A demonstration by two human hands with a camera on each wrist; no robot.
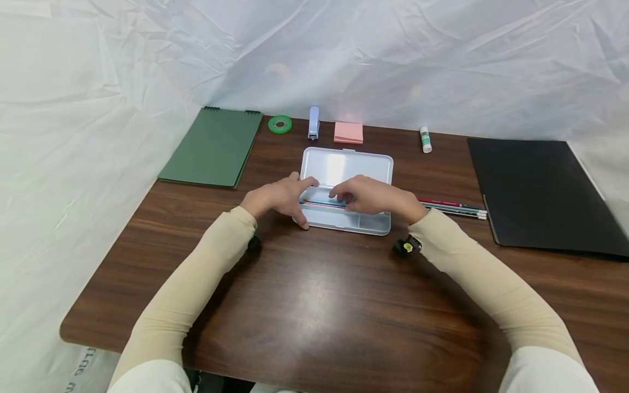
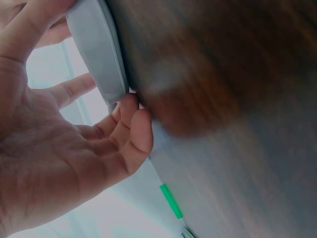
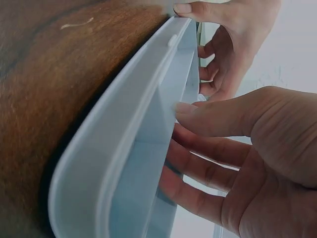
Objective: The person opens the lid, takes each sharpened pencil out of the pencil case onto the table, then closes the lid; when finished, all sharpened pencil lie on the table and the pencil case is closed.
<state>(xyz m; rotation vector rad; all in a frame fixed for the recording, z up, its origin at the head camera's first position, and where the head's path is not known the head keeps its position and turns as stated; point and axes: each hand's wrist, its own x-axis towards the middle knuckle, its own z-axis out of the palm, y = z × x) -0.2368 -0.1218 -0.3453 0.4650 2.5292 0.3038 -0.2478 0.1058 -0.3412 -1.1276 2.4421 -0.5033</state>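
Observation:
An open white pencil case (image 1: 344,219) lies at the middle of the table, its lid (image 1: 361,164) folded back away from me. My left hand (image 1: 285,197) holds the case's left end, thumb at the near edge and the other fingers on the far side. In the left wrist view those fingers (image 2: 133,124) bend at the case's corner. My right hand (image 1: 368,195) reaches into the long compartment, fingers loosely bent around the divider area; no object shows between thumb and fingertips. A slim pencil (image 1: 319,203) lies along that compartment, partly hidden by the right hand.
Several pencils (image 1: 457,209) lie right of the case, beside a black folder (image 1: 545,196). Along the back are a green spiral pad (image 1: 213,147), green tape roll (image 1: 279,124), stapler (image 1: 313,123), pink sticky notes (image 1: 348,132) and a glue stick (image 1: 425,140).

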